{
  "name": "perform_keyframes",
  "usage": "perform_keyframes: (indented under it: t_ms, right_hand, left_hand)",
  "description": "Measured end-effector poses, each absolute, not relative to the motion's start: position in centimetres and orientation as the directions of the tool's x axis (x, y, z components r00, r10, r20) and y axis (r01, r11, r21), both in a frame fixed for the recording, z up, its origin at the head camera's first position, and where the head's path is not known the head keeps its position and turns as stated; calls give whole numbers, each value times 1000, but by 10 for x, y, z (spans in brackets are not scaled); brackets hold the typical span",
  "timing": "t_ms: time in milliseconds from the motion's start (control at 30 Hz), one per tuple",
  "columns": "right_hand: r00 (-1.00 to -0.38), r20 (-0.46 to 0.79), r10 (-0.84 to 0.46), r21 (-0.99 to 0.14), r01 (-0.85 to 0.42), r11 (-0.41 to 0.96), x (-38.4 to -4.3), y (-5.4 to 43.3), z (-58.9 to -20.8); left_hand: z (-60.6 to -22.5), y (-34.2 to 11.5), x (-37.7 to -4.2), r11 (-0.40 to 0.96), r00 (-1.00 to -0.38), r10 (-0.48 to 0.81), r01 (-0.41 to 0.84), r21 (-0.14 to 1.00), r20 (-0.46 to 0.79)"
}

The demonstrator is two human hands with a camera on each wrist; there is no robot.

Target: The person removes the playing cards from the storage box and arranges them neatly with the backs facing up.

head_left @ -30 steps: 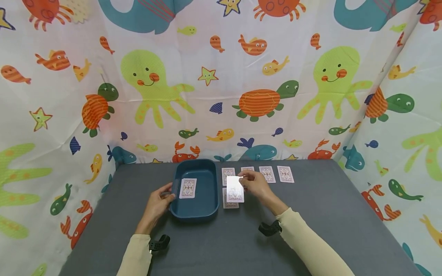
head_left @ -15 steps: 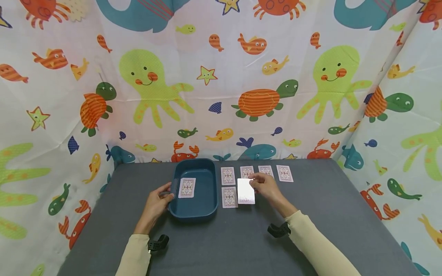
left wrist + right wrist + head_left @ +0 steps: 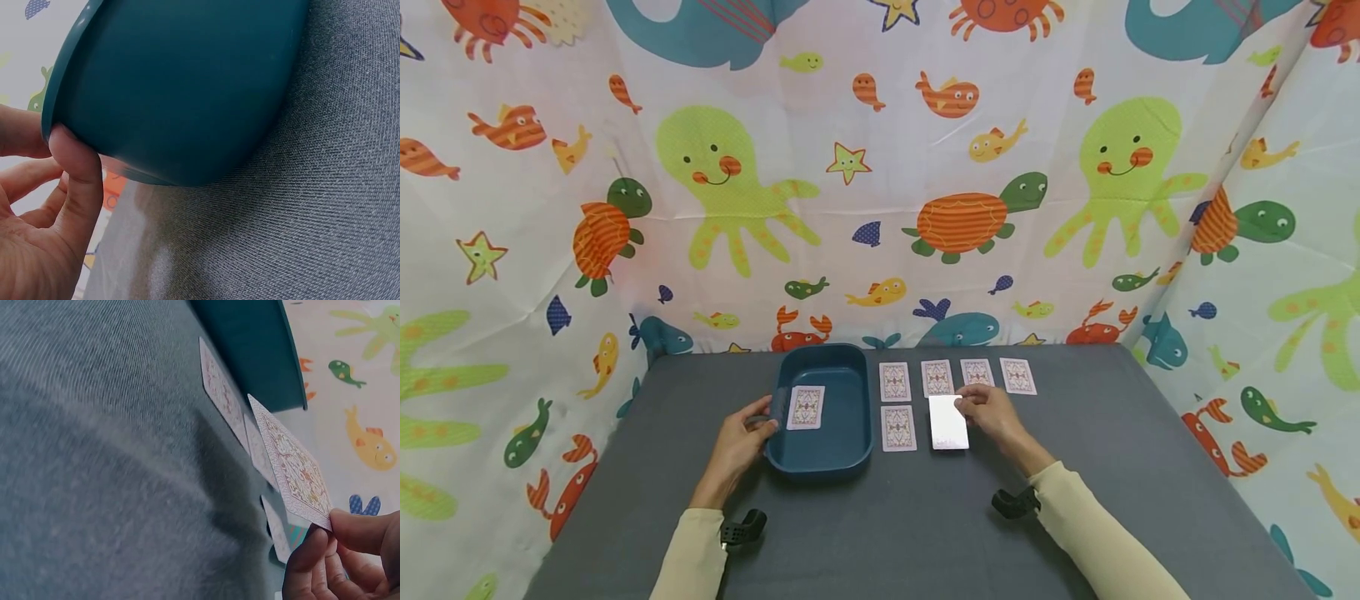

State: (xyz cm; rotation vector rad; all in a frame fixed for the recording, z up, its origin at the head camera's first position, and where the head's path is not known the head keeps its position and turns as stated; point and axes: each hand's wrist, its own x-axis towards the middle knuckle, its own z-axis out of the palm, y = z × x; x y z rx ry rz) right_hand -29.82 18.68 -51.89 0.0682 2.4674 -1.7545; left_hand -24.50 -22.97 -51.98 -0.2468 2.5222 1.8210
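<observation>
My right hand (image 3: 991, 411) pinches a playing card (image 3: 948, 423) by its corner between thumb and fingers. The card's face-down back catches glare in the head view; in the right wrist view the held card (image 3: 294, 469) shows its patterned back, tilted above the cloth. My left hand (image 3: 741, 440) grips the left rim of a blue plastic bin (image 3: 868, 417), its thumb on the rim in the left wrist view, where the bin (image 3: 175, 94) fills the top. Inside the bin lies a face-down card (image 3: 806, 407).
Right of the bin, several face-down cards form a back row, from the near-left card (image 3: 894, 382) to the far-right card (image 3: 1018, 376). One more card (image 3: 898, 428) lies in front of the row's left end. A printed curtain (image 3: 880, 167) stands behind the grey table (image 3: 880, 542).
My right hand has carried the pinched card rightward and slightly nearer, off the front-row card it overlapped, which now shows whole. The left hand stays on the bin's rim.
</observation>
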Motion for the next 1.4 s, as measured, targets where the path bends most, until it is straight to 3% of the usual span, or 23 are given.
perform_keyframes:
  t_ms: [467, 1400]
  right_hand:
    - [-992, -127, -25, -925, 109, 364, -306, 192, -535]
    - [-999, -50, -2, -796, 39, 604, -317, 190, -541]
  left_hand:
    - [-519, -229, -246, 319, -986, -120, -151, 936, -118]
    - [-519, -229, -246, 319, -988, -102, -142, 937, -115]
